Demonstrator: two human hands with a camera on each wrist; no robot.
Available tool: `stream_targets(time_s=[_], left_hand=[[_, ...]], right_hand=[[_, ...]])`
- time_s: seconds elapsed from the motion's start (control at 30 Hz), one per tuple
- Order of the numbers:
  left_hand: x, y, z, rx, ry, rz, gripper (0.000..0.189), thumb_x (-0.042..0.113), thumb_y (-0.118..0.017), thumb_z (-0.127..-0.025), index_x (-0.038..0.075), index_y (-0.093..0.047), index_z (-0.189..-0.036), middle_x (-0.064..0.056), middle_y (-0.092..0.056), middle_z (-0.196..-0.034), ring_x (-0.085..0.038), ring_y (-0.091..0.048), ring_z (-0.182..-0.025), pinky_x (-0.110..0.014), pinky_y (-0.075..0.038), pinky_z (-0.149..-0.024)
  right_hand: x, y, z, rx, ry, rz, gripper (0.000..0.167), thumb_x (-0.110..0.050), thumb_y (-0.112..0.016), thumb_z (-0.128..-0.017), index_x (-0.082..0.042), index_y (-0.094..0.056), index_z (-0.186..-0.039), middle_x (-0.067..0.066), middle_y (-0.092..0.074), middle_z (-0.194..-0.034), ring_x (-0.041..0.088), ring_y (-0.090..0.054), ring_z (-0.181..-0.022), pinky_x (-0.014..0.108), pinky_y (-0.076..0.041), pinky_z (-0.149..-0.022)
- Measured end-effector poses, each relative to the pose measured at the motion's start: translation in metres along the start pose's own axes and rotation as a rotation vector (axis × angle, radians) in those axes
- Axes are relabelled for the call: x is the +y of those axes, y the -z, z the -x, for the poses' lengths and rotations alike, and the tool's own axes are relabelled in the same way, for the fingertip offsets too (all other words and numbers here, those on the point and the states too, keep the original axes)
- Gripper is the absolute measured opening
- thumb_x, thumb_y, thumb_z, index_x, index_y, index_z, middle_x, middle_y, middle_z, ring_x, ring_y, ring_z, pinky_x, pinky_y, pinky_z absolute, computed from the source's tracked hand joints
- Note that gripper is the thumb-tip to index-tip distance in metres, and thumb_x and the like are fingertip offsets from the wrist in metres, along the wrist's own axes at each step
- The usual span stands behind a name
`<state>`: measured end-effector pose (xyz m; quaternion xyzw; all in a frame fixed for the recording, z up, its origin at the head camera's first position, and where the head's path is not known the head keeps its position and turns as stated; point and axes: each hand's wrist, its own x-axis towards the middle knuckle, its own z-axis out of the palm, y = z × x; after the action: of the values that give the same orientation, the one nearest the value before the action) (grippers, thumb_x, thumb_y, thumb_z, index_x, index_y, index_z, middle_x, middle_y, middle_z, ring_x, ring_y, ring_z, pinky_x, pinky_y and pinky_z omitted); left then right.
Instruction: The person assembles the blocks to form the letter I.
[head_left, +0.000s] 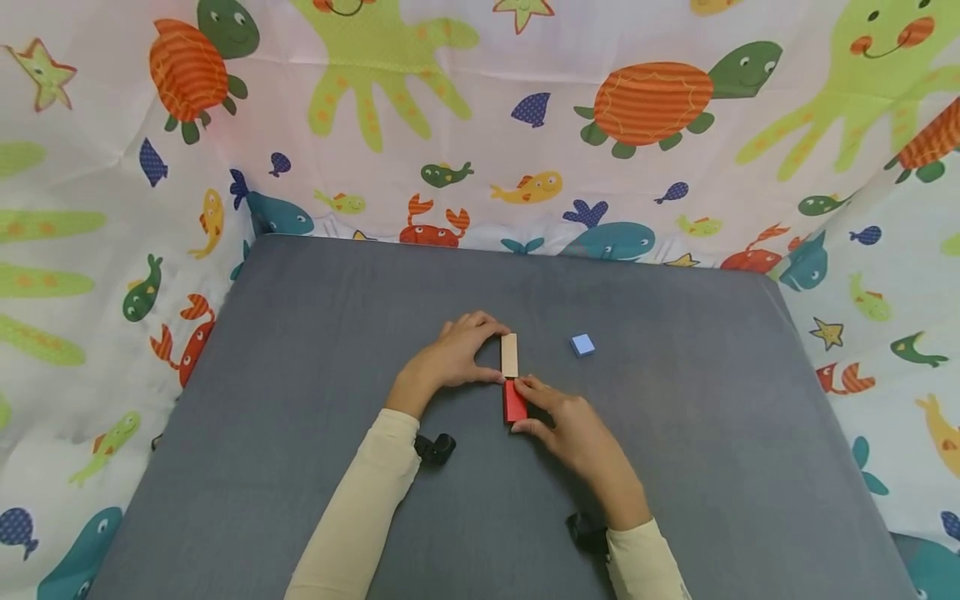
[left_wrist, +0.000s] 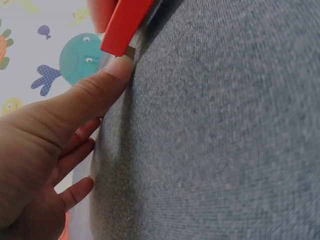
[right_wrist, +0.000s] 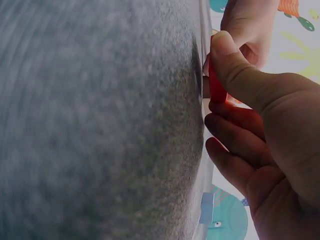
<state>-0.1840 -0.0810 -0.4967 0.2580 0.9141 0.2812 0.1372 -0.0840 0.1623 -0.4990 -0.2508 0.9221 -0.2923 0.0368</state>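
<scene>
A plain wooden block [head_left: 509, 356] lies lengthwise in the middle of the grey surface. My left hand [head_left: 455, 354] holds it by its two ends, index finger at the far end and thumb at the near end. Directly in front of it, end to end in the head view, is a red block [head_left: 515, 402]. My right hand [head_left: 573, 425] pinches this red block between thumb and fingers. In the left wrist view the red block [left_wrist: 127, 27] overlaps the tip of the left thumb [left_wrist: 120, 67]. The right thumb [right_wrist: 227, 52] presses along the red block [right_wrist: 218, 82] in the right wrist view.
A small light blue square block [head_left: 582, 345] sits to the right of the wooden block, away from both hands. The grey cloth surface [head_left: 337, 317] is bordered at the back and sides by a curtain [head_left: 480, 92] printed with sea animals. Dark wrist cameras are on both wrists.
</scene>
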Motion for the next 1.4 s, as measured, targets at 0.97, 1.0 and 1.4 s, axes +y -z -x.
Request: stream_targets(time_s=[0.97,1.0,1.4], left_hand=[[-0.001,-0.002,0.001,0.026,-0.015,-0.014,0.052,0.035,-0.069,-0.104,0.022,-0.056,-0.153,-0.002,-0.055,-0.146,-0.021,-0.047,-0.140,-0.053,-0.033,-0.114],[-0.001,-0.002,0.001,0.028,-0.016,-0.010,0.053,0.036,-0.069,-0.104,0.021,-0.057,-0.153,-0.002,-0.055,-0.146,-0.021,-0.047,-0.140,-0.054,-0.033,-0.114],[0.000,-0.003,-0.001,0.038,-0.010,0.010,0.060,0.044,-0.074,-0.099,0.019,-0.058,-0.152,-0.002,-0.056,-0.144,-0.021,-0.048,-0.138,-0.052,-0.033,-0.114]], right_hand=[[-0.011,-0.005,-0.007,0.016,-0.066,0.072,0.069,-0.035,-0.086,-0.088,-0.014,-0.062,-0.150,0.015,-0.059,-0.150,0.035,-0.063,-0.132,0.052,-0.054,-0.100],[-0.011,-0.006,-0.007,0.017,-0.065,0.079,0.069,-0.035,-0.086,-0.088,-0.015,-0.062,-0.150,0.015,-0.059,-0.150,0.035,-0.063,-0.131,0.052,-0.055,-0.100],[-0.013,-0.009,-0.008,0.038,-0.070,0.126,0.066,-0.038,-0.085,-0.089,-0.016,-0.064,-0.148,0.015,-0.062,-0.147,0.036,-0.067,-0.126,0.053,-0.056,-0.096]])
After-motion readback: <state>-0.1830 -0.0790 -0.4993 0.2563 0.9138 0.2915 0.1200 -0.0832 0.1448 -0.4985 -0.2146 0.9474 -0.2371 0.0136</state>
